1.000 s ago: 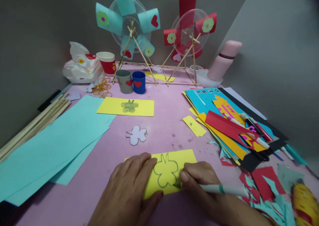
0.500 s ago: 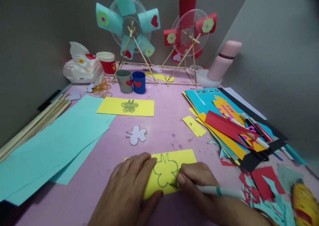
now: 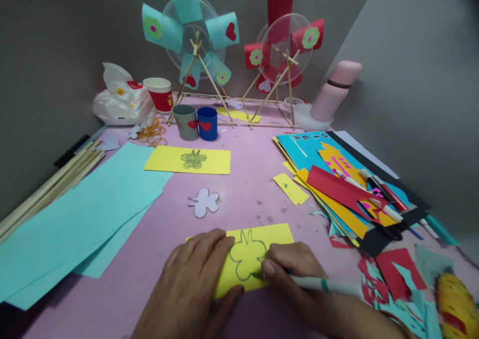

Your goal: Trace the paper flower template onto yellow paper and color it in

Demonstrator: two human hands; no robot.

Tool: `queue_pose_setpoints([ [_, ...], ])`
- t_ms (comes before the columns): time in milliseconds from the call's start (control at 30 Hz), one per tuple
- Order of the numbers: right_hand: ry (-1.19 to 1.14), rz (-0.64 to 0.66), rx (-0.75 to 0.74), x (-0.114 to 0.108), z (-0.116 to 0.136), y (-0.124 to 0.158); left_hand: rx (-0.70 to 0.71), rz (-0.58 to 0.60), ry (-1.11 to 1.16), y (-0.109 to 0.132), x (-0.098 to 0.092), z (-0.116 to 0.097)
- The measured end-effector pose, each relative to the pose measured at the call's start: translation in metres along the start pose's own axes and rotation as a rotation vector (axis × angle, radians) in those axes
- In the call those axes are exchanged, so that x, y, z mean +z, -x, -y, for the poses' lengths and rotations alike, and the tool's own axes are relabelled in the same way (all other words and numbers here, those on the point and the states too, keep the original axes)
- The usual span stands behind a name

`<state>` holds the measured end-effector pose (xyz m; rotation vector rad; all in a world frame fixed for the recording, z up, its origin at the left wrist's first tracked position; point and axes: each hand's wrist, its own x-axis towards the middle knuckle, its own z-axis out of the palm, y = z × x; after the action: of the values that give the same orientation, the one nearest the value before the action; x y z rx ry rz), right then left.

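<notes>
Yellow card (image 3: 247, 257) lay at lower centre, partly under flattened left hand (image 3: 194, 271), right hand (image 3: 295, 269) grasped marker (image 3: 310, 283) over it

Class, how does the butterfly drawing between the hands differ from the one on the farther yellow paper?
The near butterfly drawing is a plain outline; the far butterfly drawing is filled with scribbled lines. The left hand rests on the near yellow paper; no hand touches the far yellow paper. Both are dark-lined on yellow.
</notes>
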<state>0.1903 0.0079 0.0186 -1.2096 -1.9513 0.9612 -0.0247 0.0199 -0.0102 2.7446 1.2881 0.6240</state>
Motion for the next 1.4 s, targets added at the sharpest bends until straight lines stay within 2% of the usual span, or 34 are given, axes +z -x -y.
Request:
queue_pose_setpoints([
  [667,-0.052,0.023,0.06,-0.006,0.002,0.004,-0.006,0.033,0.004,-0.001,-0.003,-0.001],
  [767,-0.179,-0.098,0.139,-0.002,-0.005,0.009,-0.002,0.026,-0.006,-0.002,-0.003,0.0],
  [867,-0.465,-0.366,0.246,0.004,-0.015,0.009,0.003,0.013,-0.03,-0.002,-0.002,0.002],
  [933,-0.609,-0.511,0.264,0.007,-0.018,0.006,0.013,0.001,-0.041,0.0,-0.001,0.003],
  [1033,-0.686,-0.639,0.251,0.009,-0.018,-0.003,0.022,-0.019,-0.039,0.002,0.0,0.006],
  [1133,-0.701,-0.701,0.236,0.009,-0.014,-0.009,-0.05,-0.053,-0.009,0.004,0.001,0.007],
  [1267,-0.721,-0.689,0.212,0.01,-0.01,-0.013,-0.077,-0.123,0.03,0.003,0.0,0.011],
  [1400,-0.645,-0.661,0.219,0.012,-0.005,-0.014,-0.005,-0.083,-0.014,0.001,-0.003,0.017],
])
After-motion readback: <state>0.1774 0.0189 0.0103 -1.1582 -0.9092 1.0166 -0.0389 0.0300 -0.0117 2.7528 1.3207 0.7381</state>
